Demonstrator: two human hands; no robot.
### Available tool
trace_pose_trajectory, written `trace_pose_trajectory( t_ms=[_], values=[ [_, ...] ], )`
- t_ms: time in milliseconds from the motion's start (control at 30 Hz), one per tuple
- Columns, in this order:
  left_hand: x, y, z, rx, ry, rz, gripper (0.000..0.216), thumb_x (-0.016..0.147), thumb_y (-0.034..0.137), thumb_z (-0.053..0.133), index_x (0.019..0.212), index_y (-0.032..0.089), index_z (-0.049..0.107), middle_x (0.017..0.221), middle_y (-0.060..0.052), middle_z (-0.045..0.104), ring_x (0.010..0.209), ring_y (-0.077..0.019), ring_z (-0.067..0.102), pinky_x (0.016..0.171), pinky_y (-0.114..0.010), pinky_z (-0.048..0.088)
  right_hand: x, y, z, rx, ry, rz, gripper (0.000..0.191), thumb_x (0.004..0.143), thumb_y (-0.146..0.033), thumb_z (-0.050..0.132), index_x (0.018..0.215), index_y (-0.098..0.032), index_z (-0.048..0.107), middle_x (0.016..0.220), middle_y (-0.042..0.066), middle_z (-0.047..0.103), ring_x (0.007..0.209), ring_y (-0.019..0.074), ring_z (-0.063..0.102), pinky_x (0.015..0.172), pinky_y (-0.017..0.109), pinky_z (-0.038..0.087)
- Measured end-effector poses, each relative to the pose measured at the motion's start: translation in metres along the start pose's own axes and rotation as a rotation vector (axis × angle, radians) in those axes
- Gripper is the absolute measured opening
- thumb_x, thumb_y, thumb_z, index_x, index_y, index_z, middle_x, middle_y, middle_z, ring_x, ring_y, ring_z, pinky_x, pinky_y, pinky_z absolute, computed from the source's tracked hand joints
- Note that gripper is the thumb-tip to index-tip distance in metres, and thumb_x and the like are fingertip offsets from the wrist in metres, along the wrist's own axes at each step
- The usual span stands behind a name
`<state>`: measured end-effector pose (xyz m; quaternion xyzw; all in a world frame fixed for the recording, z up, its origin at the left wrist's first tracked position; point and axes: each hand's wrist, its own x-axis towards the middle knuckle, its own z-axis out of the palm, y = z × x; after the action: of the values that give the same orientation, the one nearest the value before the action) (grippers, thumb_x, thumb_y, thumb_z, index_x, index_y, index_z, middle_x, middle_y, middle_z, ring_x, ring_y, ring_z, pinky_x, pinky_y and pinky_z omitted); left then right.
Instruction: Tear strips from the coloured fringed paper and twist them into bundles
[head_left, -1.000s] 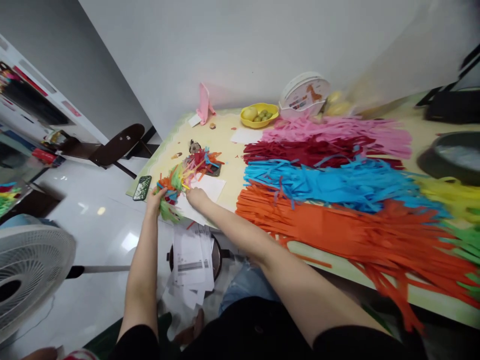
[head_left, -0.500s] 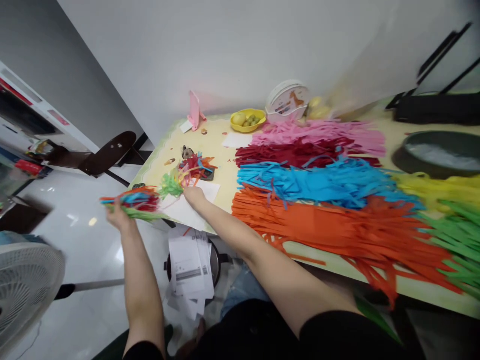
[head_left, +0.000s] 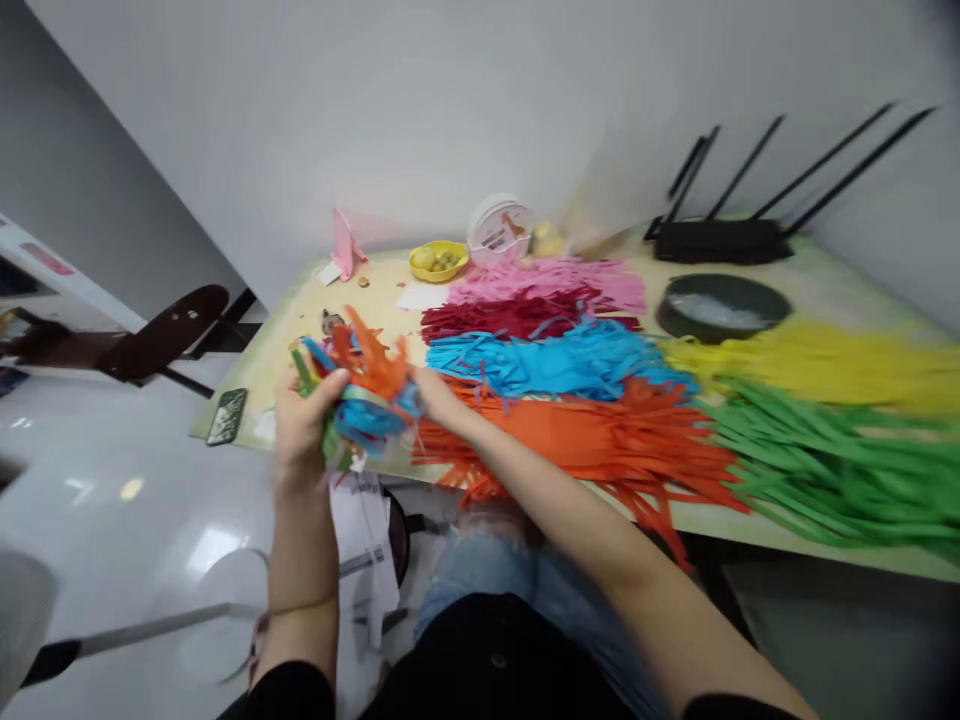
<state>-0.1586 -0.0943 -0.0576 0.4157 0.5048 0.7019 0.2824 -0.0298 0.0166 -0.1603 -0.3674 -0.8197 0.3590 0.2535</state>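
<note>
My left hand [head_left: 304,432] is closed round a mixed bundle of paper strips [head_left: 364,390], orange, blue and green, held up in front of the table's near edge. My right hand [head_left: 436,397] reaches to the bundle's right side and touches it; its fingers are blurred by motion. Just right of my hands lies the pile of orange strips [head_left: 592,440], with blue strips [head_left: 547,360], dark red strips [head_left: 510,317] and pink strips [head_left: 555,282] in rows behind it.
Green strips [head_left: 832,465] and yellow strips [head_left: 817,362] lie at the right. A dark round pan [head_left: 720,308], a router [head_left: 720,240], a yellow bowl [head_left: 437,262] and a round tin [head_left: 499,230] stand at the back. A phone [head_left: 227,415] lies at the table's left corner. A chair [head_left: 161,335] stands left.
My left hand swung out left with the bundle, then came back up in front of me. My right hand left the white sheet and met the bundle. The view turned right.
</note>
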Motion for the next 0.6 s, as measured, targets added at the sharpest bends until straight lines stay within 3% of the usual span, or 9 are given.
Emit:
trace_pose_trajectory(
  t_ms=[67, 133, 200, 333, 400, 600],
  values=[
    [-0.014, -0.016, 0.044, -0.105, -0.148, -0.125, 0.041, 0.055, 0.038, 0.092, 0.082, 0.014, 0.074, 0.076, -0.002, 0.076, 0.062, -0.0142, 0.069, 0.059, -0.023, 0.058, -0.047, 0.023, -0.046, 0.113, 0.189, -0.004, 0.027, 0.088, -0.02, 0.052, 0.11, -0.017, 0.068, 0.099, 0.005, 0.076, 0.093, 0.0202, 0.069, 0.085, 0.032, 0.055],
    [-0.025, -0.027, 0.081, -0.163, -0.261, -0.221, 0.041, 0.055, 0.041, 0.092, 0.08, 0.014, 0.075, 0.075, -0.003, 0.076, 0.062, -0.0158, 0.07, 0.059, -0.024, 0.057, -0.1, 0.043, -0.088, 0.427, 0.538, 0.004, 0.023, 0.087, -0.028, 0.056, 0.103, -0.018, 0.067, 0.083, 0.002, 0.075, 0.075, 0.0169, 0.069, 0.072, 0.029, 0.056],
    [-0.036, -0.037, 0.114, -0.19, -0.348, -0.303, 0.04, 0.056, 0.043, 0.091, 0.078, 0.013, 0.075, 0.072, -0.003, 0.075, 0.06, -0.0153, 0.068, 0.058, -0.024, 0.055, -0.152, 0.057, -0.123, 0.597, 0.824, 0.051, 0.021, 0.082, -0.03, 0.066, 0.101, -0.021, 0.063, 0.067, -0.004, 0.07, 0.057, 0.0124, 0.063, 0.058, 0.023, 0.052],
    [-0.063, -0.053, 0.164, -0.221, -0.417, -0.399, 0.04, 0.055, 0.042, 0.092, 0.078, 0.014, 0.074, 0.07, -0.001, 0.072, 0.06, -0.0128, 0.064, 0.06, -0.023, 0.052, -0.229, 0.052, -0.169, 0.596, 1.143, 0.043, 0.026, 0.076, -0.032, 0.08, 0.083, -0.021, 0.057, 0.056, -0.006, 0.066, 0.039, 0.0077, 0.052, 0.041, 0.017, 0.038],
    [-0.077, -0.058, 0.179, -0.165, -0.416, -0.345, 0.037, 0.058, 0.041, 0.091, 0.078, 0.015, 0.074, 0.069, 0.001, 0.069, 0.059, -0.0104, 0.06, 0.06, -0.021, 0.048, -0.247, 0.038, -0.179, 0.534, 1.14, 0.023, 0.024, 0.077, -0.032, 0.08, 0.08, -0.02, 0.06, 0.052, -0.005, 0.065, 0.034, 0.0063, 0.047, 0.037, 0.017, 0.033],
    [-0.104, -0.057, 0.201, 0.063, -0.373, 0.068, 0.013, 0.075, 0.025, 0.08, 0.074, 0.018, 0.069, 0.077, 0.002, 0.065, 0.072, -0.0114, 0.058, 0.07, -0.023, 0.046, -0.242, 0.006, -0.167, 0.407, 0.739, 0.059, 0.014, 0.086, -0.028, 0.072, 0.083, -0.019, 0.063, 0.049, -0.007, 0.061, 0.04, 0.0076, 0.055, 0.045, 0.018, 0.042]
  ],
)
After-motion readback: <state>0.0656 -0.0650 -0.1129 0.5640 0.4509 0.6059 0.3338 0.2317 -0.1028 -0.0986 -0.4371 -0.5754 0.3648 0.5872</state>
